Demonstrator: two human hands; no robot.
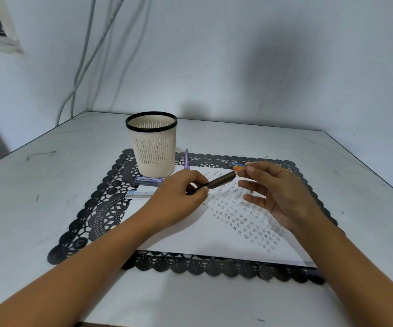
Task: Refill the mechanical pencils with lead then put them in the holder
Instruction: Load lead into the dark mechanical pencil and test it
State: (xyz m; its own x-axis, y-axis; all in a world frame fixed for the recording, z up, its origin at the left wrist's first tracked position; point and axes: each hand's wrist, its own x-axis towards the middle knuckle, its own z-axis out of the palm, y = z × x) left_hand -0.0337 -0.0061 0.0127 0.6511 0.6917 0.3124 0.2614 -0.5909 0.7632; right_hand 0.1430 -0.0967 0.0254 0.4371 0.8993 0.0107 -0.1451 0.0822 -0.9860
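Near the middle of the frame, the left hand [179, 197] is gripping the lower end of a dark pencil [219, 181], fingers curled round its barrel. The pencil is slanting up to the right above the star-marked paper [190, 237]. The right hand [278, 192] is pinching the pencil's orange top end between thumb and forefinger, its other fingers spreading apart below. The beige holder [154, 147] is standing upright at the upper left of the black lace mat [101, 208] on the desk [49, 185]. A purple pencil [186, 159] is lying just right of the holder. Two lead cases [148, 180] are lying in front of the holder, left of the left hand.
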